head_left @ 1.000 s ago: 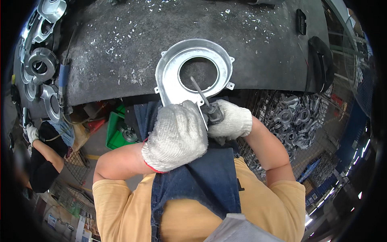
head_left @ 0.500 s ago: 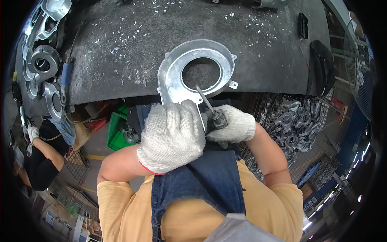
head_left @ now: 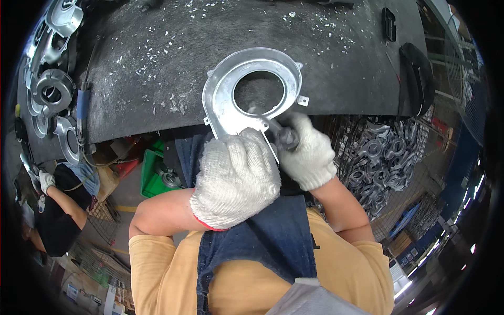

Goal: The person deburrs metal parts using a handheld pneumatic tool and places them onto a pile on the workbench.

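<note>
A silver, scroll-shaped cast metal housing [head_left: 217,102] with a large round opening lies over the bench's near edge. My gloved left hand [head_left: 239,176] is closed on its narrow near end, which the fingers partly hide. My gloved right hand [head_left: 310,155] is wrapped round a dark-handled tool [head_left: 287,138] with a thin metal rod. Motion blurs this tool, and its rod crosses the housing's near rim toward the opening. Whether the rod's tip touches the metal I cannot tell.
Metal shavings litter the dark bench [head_left: 173,89]. More castings [head_left: 55,89] and a blue-sleeved tool [head_left: 83,105] are at the left. A wire basket of castings [head_left: 380,163] stands below right, a green bin [head_left: 151,176] below left. Another person's gloved hand [head_left: 47,181] is far left.
My right hand has moved up and slightly right, swinging the tool's handle nearer the housing. My left hand has shifted slightly right, still on the housing. The whole view has shifted slightly.
</note>
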A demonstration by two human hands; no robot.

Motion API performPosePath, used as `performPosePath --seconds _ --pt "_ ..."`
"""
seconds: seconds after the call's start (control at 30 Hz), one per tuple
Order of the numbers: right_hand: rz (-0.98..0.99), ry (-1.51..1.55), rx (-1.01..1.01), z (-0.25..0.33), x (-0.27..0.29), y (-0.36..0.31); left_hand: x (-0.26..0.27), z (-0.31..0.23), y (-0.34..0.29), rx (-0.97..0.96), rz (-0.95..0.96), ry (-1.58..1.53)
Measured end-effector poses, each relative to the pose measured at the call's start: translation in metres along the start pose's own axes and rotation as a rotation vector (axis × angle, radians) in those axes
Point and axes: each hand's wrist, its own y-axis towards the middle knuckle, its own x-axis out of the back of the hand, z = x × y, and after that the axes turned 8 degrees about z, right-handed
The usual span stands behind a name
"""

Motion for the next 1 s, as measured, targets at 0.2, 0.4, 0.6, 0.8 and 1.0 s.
performPosePath --seconds 0.2,0.4,0.6,0.8,1.0 --pt "-0.011 -0.026 0.005 -0.004 0.006 -0.002 -0.005 -0.004 0.004 0.094 -0.040 -0.069" --pt "-0.049 -0.125 -0.026 0.008 0.011 0.005 -0.003 -0.007 0.009 0.104 -0.022 -0.010" --pt "-0.161 -0.189 0.069 0.001 0.018 0.011 0.005 -0.003 0.015 0.091 0.054 -0.029" --pt "-0.031 -0.137 0.019 0.007 0.021 0.011 0.005 -0.004 0.013 0.149 -0.010 -0.082" --pt "0.390 0.012 -0.031 0.015 0.029 0.007 -0.002 0.006 0.001 0.123 -0.049 -0.155"
